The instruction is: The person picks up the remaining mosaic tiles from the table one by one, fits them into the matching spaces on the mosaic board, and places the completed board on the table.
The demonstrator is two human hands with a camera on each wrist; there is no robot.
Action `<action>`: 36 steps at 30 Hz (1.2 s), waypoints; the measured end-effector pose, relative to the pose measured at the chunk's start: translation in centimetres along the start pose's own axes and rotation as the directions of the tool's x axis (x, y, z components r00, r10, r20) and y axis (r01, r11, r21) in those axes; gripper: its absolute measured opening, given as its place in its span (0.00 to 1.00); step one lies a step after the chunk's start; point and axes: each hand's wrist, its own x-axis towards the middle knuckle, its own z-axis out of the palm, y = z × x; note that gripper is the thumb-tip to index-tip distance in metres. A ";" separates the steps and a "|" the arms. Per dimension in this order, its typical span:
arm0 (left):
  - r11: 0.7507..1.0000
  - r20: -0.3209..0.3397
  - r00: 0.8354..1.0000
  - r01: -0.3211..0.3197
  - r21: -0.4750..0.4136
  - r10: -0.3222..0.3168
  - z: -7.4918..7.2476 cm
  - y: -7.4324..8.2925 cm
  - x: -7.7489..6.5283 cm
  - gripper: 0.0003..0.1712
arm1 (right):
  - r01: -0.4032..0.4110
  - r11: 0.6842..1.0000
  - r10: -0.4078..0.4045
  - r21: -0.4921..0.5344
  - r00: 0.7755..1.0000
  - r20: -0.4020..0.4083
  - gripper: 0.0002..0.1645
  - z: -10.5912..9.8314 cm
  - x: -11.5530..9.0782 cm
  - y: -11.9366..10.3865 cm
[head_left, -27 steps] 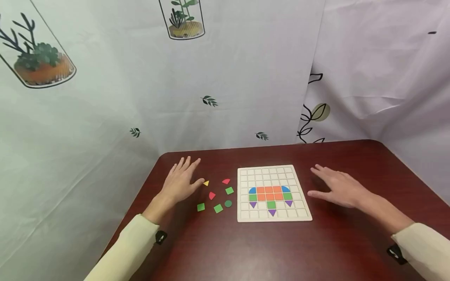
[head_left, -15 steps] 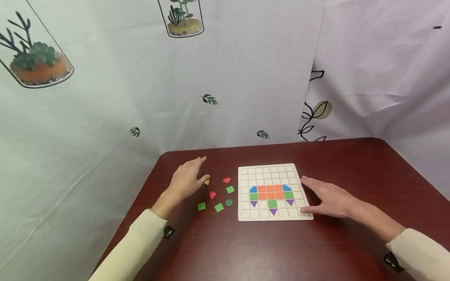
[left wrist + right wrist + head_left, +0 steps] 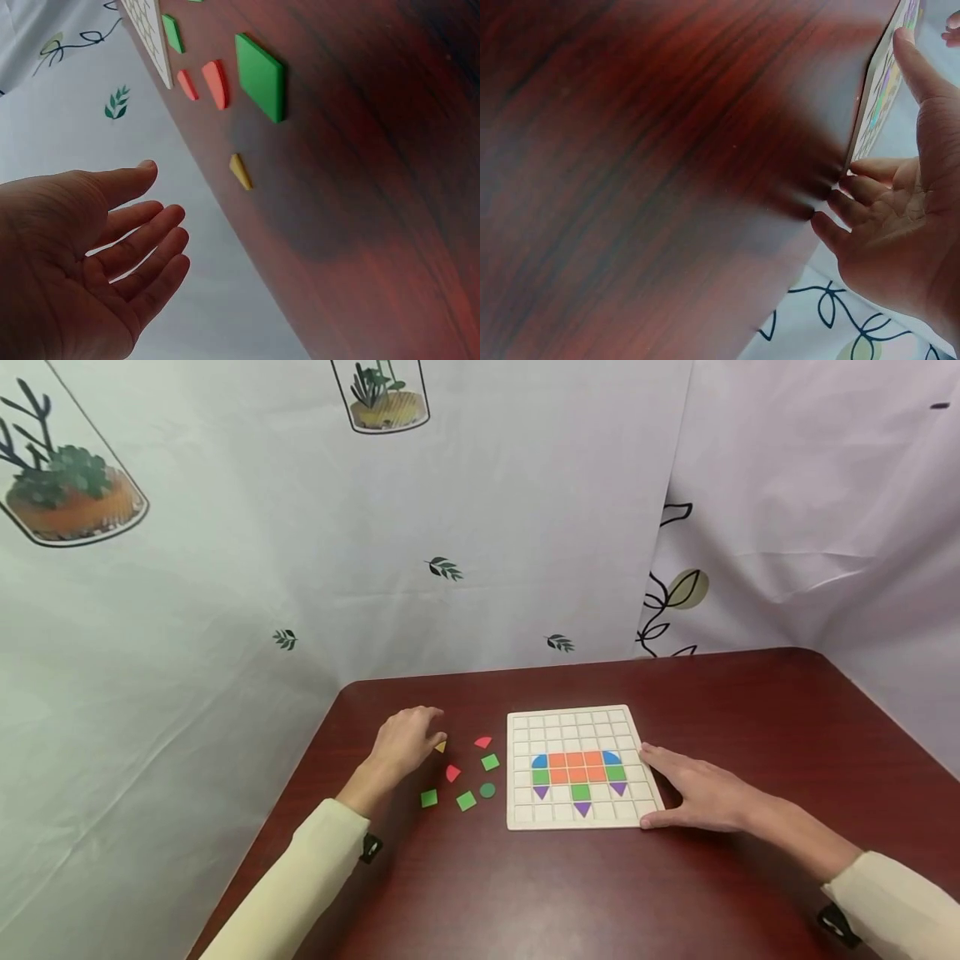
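Note:
A white square-grid board (image 3: 555, 732) lies on the table, bearing orange, green, blue and purple pieces in a pattern. My left hand (image 3: 405, 742) hovers beside a small yellow triangle (image 3: 441, 747); in the left wrist view its fingers are loosely bent with nothing between them, and the yellow triangle (image 3: 241, 172) lies apart from them. At the board's right edge, my right hand (image 3: 705, 791) touches the rim with extended fingers, thumb at the near corner. In the right wrist view, the right hand (image 3: 889, 217) has its fingertips right at the board's side.
Between left hand and board lie red quarter-round pieces (image 3: 453, 772), several green squares (image 3: 467, 801) and a dark green disc (image 3: 487, 790). The dark red-brown table (image 3: 480, 893) ends at a printed white curtain (image 3: 480, 510) behind.
My right hand has moved left from beside the board to its right edge. The left hand has shifted slightly right, its fingers bending more near the yellow triangle.

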 end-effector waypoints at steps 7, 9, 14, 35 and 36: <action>1.000 0.011 1.000 0.012 -0.019 -0.012 0.8 -0.7 0.4 0.19 | 0.006 1.000 -0.006 -0.008 1.000 -0.003 0.74 0.1 -0.1 0.0; 0.999 0.015 1.000 0.018 -0.033 -0.017 1.0 -0.8 0.4 0.16 | 0.005 1.000 -0.005 -0.009 1.000 -0.004 0.73 0.2 -0.1 0.1; 0.998 0.020 1.000 0.022 -0.050 -0.021 1.8 -1.1 0.5 0.13 | 0.004 1.000 -0.004 -0.008 1.000 -0.005 0.73 0.3 -0.2 0.2; 0.998 0.044 0.998 0.041 -0.041 -0.040 3.0 -1.4 0.8 0.07 | 0.004 1.000 -0.004 0.001 1.000 0.003 0.73 0.2 -0.2 0.0; 0.998 0.046 0.998 0.043 -0.041 -0.041 3.0 -1.4 0.9 0.06 | 0.004 1.000 -0.004 -0.001 1.000 0.002 0.73 0.2 -0.2 0.1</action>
